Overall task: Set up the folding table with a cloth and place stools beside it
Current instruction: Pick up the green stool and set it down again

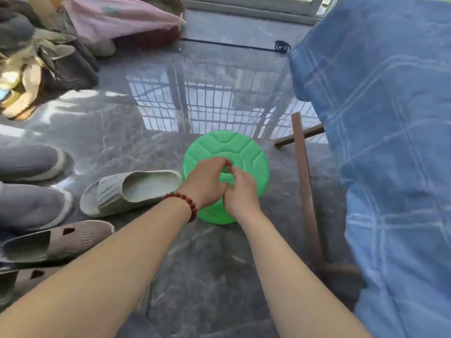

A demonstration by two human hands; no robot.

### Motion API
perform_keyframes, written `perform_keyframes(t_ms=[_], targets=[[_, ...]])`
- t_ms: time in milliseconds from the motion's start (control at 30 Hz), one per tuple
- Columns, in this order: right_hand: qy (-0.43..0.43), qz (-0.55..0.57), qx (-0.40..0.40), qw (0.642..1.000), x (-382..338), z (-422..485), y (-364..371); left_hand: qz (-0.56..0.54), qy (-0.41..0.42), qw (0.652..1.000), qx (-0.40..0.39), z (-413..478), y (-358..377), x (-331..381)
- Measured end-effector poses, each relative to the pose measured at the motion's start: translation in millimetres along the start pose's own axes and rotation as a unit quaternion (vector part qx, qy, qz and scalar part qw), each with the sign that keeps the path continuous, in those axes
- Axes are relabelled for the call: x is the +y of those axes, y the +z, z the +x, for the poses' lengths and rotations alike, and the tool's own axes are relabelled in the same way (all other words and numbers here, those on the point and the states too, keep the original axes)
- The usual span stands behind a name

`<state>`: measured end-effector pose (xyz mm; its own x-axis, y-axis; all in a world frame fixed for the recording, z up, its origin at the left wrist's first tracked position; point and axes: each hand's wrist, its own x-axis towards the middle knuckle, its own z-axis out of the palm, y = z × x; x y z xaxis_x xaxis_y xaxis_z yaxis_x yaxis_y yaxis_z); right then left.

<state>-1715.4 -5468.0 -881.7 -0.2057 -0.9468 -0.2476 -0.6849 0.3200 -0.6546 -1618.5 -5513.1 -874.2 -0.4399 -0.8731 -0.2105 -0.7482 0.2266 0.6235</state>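
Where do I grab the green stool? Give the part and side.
Hook fingers into the hole in the middle of the stool seat, coming from above. The seat faces up and the hole's rim makes a handle; the left hand and right hand curl there. A table leg crowds its right side.

Stool [234,152] legs beneath seat, hidden

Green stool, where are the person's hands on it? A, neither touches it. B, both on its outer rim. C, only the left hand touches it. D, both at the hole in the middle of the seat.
D: the left hand and right hand both curl fingers at the seat's centre hole on the green stool.
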Motion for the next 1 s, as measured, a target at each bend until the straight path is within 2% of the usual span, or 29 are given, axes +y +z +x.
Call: perform_keyframes(t_ms=[133, 300, 400, 533, 700, 1000], targets=[[-0.013, -0.156, -0.149, 0.976, 9.4, 4.0, 0.1, 0.155, -0.045, 0.977, -0.138, -3.5, 13.0, -15.9], [-0.053, -0.293, -0.221, 0.929, 11.6, 7.1, -12.6, 0.199, -0.006, 0.967, -0.161, -3.9, 12.1, -20.6], [-0.072, -0.338, -0.247, 0.905, 16.1, 10.5, -18.9, 0.244, 0.01, 0.947, -0.208, -0.7, 4.3, -22.8], [-0.102, -0.373, -0.229, 0.893, 21.5, 12.4, -20.2, 0.302, 0.027, 0.929, -0.214, -1.6, 1.2, -28.4], [-0.11, -0.361, -0.178, 0.909, 25.3, 8.2, -12.7, 0.316, 0.029, 0.928, -0.193, -2.8, 4.1, -26.3], [-0.121, -0.333, -0.18, 0.918, 13.9, -4.0, 8.5, 0.342, 0.019, 0.917, -0.205, -18.4, -8.6, -43.2]])
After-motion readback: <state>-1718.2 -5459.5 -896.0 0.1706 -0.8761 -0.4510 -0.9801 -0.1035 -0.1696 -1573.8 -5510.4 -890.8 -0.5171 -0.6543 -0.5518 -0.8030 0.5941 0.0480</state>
